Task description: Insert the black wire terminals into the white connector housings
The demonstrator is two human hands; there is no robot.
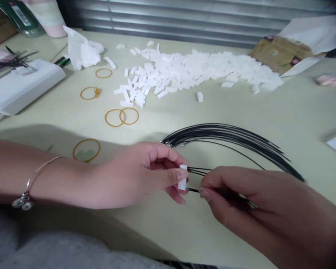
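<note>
Head view: black wire held at white connector

The white plastic connector housing [183,178] is pinched between the closed thumb and fingers of the left hand [137,175], at the near side of the table [296,112]. Two black wires [198,171] appear already seated in it. A third black wire [193,189] is gripped by the nearly closed fingers [205,194] of the right hand [257,213], its tip just beside the housing. A bundle of black wires [226,140] is arched to the right, and a large pile of white housings [184,74] lies far, so much work appears to be left.
</note>
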